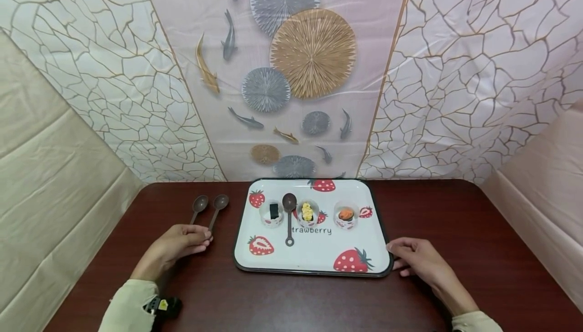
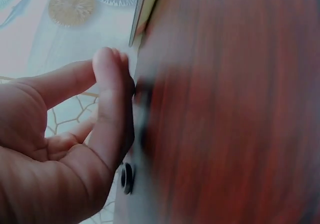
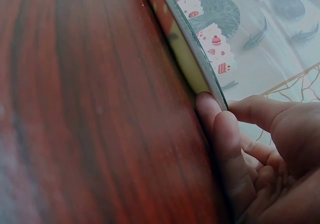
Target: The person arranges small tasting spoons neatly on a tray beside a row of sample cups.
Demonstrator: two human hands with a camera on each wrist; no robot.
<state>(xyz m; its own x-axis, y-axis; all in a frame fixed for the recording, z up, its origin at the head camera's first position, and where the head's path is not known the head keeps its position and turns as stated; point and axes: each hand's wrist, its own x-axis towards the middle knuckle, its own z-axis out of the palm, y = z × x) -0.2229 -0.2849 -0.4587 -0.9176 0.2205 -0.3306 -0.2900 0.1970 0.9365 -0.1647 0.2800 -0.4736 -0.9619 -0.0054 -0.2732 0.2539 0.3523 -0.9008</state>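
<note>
At the left, my left hand (image 1: 179,246) reaches over the handles of two dark brown measuring spoons. Its thumb and fingertips (image 2: 111,67) come together at the right spoon's (image 1: 220,202) handle and pinch it; the contact is partly hidden. The left spoon's (image 1: 200,203) handle runs out of sight behind the hand. A spoon's ring end (image 2: 127,178) shows below the hand in the left wrist view. My right hand (image 1: 421,261) grips the strawberry-print tray (image 1: 314,261) at its front right corner, thumb above the rim and fingers (image 3: 207,109) beneath.
On the tray stand three small cups, holding a black-wrapped piece (image 1: 274,211), a yellow-topped piece (image 1: 307,212) and an orange-topped piece (image 1: 346,214). A third brown spoon (image 1: 289,220) lies between the left and middle cups. Patterned cloth (image 1: 291,134) hangs behind the dark red table (image 1: 282,301).
</note>
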